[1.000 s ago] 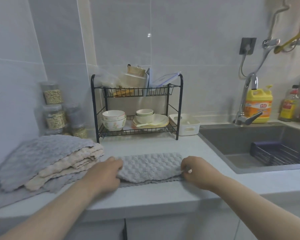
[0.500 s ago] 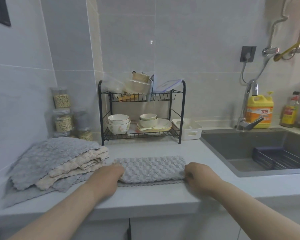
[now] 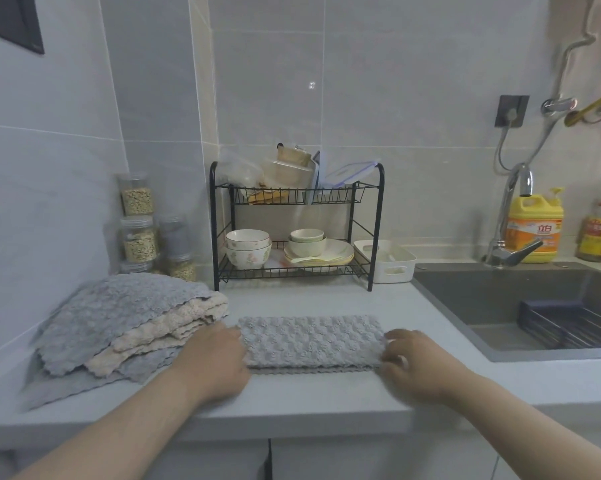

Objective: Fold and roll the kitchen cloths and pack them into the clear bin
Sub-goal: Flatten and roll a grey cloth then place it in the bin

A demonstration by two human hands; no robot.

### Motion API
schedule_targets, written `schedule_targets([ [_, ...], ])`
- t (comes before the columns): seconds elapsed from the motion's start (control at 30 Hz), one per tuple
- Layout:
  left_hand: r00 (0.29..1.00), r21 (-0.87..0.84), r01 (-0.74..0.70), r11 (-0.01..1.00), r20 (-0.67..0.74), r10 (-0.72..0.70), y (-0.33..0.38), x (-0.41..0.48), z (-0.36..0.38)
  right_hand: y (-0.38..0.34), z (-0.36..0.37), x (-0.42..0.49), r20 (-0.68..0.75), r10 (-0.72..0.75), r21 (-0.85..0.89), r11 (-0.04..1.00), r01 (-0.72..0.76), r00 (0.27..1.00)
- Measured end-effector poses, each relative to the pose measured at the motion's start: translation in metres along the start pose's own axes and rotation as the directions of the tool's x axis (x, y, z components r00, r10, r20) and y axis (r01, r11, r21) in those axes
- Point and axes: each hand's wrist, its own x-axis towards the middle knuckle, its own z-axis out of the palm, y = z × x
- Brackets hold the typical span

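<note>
grey cloth (image 3: 311,341) folded to strip, flat near front of counter (image 3: 309,393), just right of cloth pile (image 3: 125,320); long axis runs left to right; left hand (image 3: 212,362) at left short end, right hand (image 3: 420,365) at right short end, each equally near; fingers curled against ends, pinch or mere touch cannot be told (hidden, blurred); judged: roll would run end to end along that axis

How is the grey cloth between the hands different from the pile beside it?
The grey cloth is one flat, neat strip; the pile is several cloths heaped loosely. The grey cloth is one colour; the pile mixes grey and beige. Both look bumpy and lie on the counter.
</note>
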Motion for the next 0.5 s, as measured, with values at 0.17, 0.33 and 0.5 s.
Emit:
schedule_targets([
  [0.17,0.996,-0.234,-0.088,0.968,-0.017,0.086,0.021,0.017,-0.008,-0.03,-0.001,0.022,-0.034,-0.01,-0.037,0.999,0.008,0.999],
  [0.33,0.988,-0.361,0.042,0.932,0.151,0.014,0.021,0.027,0.028,-0.038,0.03,0.042,0.167,-0.012,-0.102,0.994,0.029,0.986],
  [0.5,0.994,-0.639,0.109,0.761,0.071,-0.083,0.017,0.03,0.035,-0.028,0.037,0.048,0.148,0.076,0.034,0.996,-0.082,0.986],
])
